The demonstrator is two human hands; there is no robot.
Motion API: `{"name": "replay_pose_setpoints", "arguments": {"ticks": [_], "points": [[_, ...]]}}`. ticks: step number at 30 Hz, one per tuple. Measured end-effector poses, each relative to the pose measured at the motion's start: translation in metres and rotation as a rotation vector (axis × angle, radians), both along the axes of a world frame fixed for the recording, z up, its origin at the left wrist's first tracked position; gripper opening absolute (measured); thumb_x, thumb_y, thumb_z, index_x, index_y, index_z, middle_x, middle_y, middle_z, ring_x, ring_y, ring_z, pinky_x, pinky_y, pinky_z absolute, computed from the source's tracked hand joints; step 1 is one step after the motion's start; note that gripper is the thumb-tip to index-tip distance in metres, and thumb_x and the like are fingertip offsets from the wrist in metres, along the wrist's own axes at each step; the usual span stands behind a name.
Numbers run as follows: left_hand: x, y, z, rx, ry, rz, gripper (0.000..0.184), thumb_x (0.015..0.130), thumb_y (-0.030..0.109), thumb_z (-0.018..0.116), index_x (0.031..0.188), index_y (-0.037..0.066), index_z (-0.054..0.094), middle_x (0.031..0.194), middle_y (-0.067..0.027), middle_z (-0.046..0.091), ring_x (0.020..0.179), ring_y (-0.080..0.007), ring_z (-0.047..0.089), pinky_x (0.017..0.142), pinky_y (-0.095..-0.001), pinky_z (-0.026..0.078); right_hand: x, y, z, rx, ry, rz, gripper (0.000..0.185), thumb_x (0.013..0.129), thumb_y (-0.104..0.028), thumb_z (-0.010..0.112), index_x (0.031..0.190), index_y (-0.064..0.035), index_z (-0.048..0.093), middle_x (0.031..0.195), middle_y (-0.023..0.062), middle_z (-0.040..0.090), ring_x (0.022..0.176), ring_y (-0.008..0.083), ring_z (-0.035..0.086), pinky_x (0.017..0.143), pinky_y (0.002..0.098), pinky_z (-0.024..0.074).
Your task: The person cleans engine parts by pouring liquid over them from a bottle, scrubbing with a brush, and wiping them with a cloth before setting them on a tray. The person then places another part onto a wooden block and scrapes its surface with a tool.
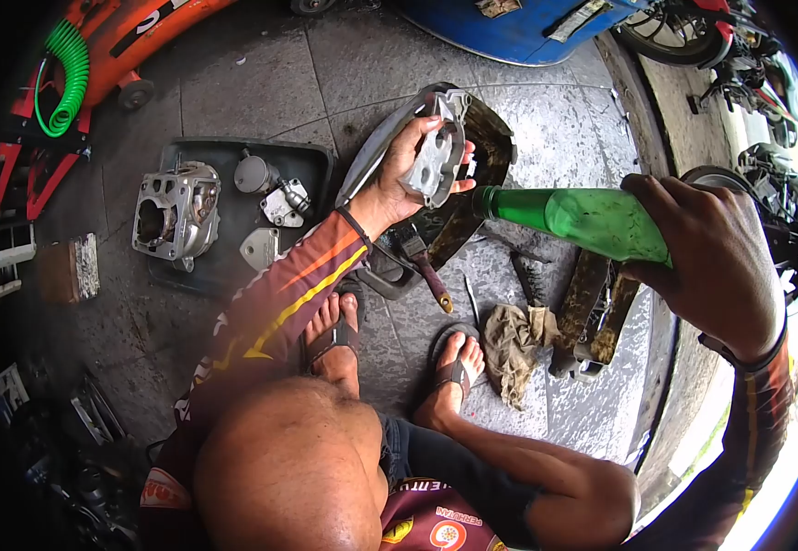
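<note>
My left hand (401, 170) grips a grey metal engine cover (437, 158) above a dirty basin (500, 138). From the right, my right hand (707, 253) holds a green glass bottle (592, 220) by its base end. The bottle lies nearly level, its neck pointing left, close to the cover's lower edge. A brush with a dark red handle (431, 280) rests at the basin's near side. Whether liquid leaves the bottle cannot be made out.
A black tray (311, 156) at left holds a metal engine block (176, 216) and smaller parts. A dirty rag (512, 354), a thin tool (472, 298) and an oily metal part (582, 303) lie near my feet. Motorcycles (762, 165) stand at right.
</note>
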State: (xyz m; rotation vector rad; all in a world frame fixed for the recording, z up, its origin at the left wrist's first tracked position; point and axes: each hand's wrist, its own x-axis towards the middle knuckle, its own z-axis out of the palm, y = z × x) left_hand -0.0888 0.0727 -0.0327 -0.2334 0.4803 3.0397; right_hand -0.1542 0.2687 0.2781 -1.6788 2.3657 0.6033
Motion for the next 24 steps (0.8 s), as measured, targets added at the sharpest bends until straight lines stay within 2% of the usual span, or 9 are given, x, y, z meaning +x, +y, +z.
{"name": "replay_pose_setpoints", "arguments": {"ticks": [3, 7, 8, 11, 12, 13, 15, 20, 24], "points": [[-0.002, 0.002, -0.006, -0.057, 0.040, 0.021, 0.043, 0.095, 0.038, 0.051, 0.125, 0.008, 0.056, 0.123, -0.0176, 0.061, 0.116, -0.0307, 0.060, 0.095, -0.0594, 0.049, -0.005, 0.005, -0.007, -0.022, -0.044, -0.035, 0.059, 0.061, -0.018, 0.084, 0.113, -0.0054, 0.059, 0.092, 0.0144, 0.065, 0.084, 0.0374, 0.062, 0.074, 0.0464, 0.0449], [0.000, 0.002, 0.002, -0.022, 0.029, 0.001, 0.052, 0.094, 0.038, 0.058, 0.135, 0.007, 0.049, 0.124, -0.0169, 0.060, 0.115, -0.0313, 0.060, 0.091, -0.0572, 0.053, -0.007, 0.005, -0.011, 0.016, -0.057, -0.053, 0.056, 0.064, -0.016, 0.083, 0.114, -0.0058, 0.059, 0.091, 0.0138, 0.065, 0.081, 0.0372, 0.061, 0.073, 0.0465, 0.0442], [0.001, 0.003, 0.004, -0.065, -0.010, 0.006, 0.062, 0.092, 0.043, 0.064, 0.139, 0.008, 0.044, 0.118, -0.0157, 0.061, 0.109, -0.0293, 0.063, 0.089, -0.0533, 0.056, -0.007, 0.004, -0.011, 0.024, -0.056, -0.047, 0.055, 0.065, -0.015, 0.083, 0.114, -0.0060, 0.059, 0.090, 0.0137, 0.065, 0.080, 0.0368, 0.061, 0.072, 0.0460, 0.0443], [0.002, 0.005, 0.010, -0.263, 0.041, 0.019, 0.072, 0.089, 0.050, 0.066, 0.143, 0.009, 0.040, 0.113, -0.0142, 0.061, 0.102, -0.0266, 0.065, 0.084, -0.0486, 0.058, -0.007, 0.004, -0.013, 0.032, -0.048, -0.027, 0.052, 0.067, -0.015, 0.082, 0.113, -0.0060, 0.060, 0.087, 0.0135, 0.065, 0.079, 0.0359, 0.061, 0.072, 0.0451, 0.0447], [0.000, 0.007, 0.007, -0.306, 0.036, 0.037, 0.077, 0.086, 0.054, 0.066, 0.144, 0.010, 0.039, 0.109, -0.0132, 0.062, 0.095, -0.0244, 0.067, 0.080, -0.0433, 0.059, -0.007, 0.004, -0.014, 0.032, -0.041, -0.012, 0.051, 0.067, -0.015, 0.082, 0.112, -0.0059, 0.060, 0.086, 0.0134, 0.064, 0.079, 0.0355, 0.062, 0.071, 0.0447, 0.0451], [-0.001, 0.008, 0.007, -0.306, 0.034, 0.036, 0.077, 0.086, 0.054, 0.066, 0.144, 0.010, 0.039, 0.109, -0.0132, 0.062, 0.095, -0.0244, 0.067, 0.080, -0.0433, 0.059, -0.006, 0.004, -0.015, 0.032, -0.042, -0.012, 0.051, 0.067, -0.015, 0.082, 0.112, -0.0059, 0.060, 0.086, 0.0134, 0.064, 0.079, 0.0355, 0.062, 0.071, 0.0447, 0.0451], [0.000, 0.010, 0.009, -0.417, 0.043, 0.057, 0.074, 0.088, 0.052, 0.064, 0.144, 0.011, 0.038, 0.106, -0.0127, 0.063, 0.093, -0.0236, 0.067, 0.077, -0.0401, 0.058, -0.003, 0.001, -0.014, -0.034, -0.028, 0.046, 0.034, 0.071, -0.015, 0.079, 0.097, -0.0032, 0.061, 0.078, 0.0128, 0.065, 0.075, 0.0319, 0.066, 0.066, 0.0419, 0.0498], [-0.001, 0.011, 0.012, -0.562, 0.098, 0.201, 0.071, 0.090, 0.052, 0.063, 0.142, 0.010, 0.040, 0.103, -0.0121, 0.062, 0.092, -0.0219, 0.066, 0.081, -0.0364, 0.057, -0.006, 0.005, -0.019, 0.000, -0.036, 0.065, 0.032, 0.072, -0.013, 0.078, 0.096, -0.0025, 0.062, 0.078, 0.0134, 0.066, 0.073, 0.0324, 0.066, 0.064, 0.0417, 0.0501], [0.000, 0.009, 0.010, -0.443, 0.179, 0.227, 0.070, 0.088, 0.056, 0.062, 0.133, 0.005, 0.045, 0.104, -0.0118, 0.062, 0.098, -0.0214, 0.064, 0.083, -0.0341, 0.055, -0.011, 0.008, -0.018, 0.023, -0.022, 0.016, 0.034, 0.071, -0.015, 0.079, 0.098, -0.0032, 0.063, 0.077, 0.0138, 0.066, 0.074, 0.0323, 0.066, 0.066, 0.0422, 0.0490]]}}
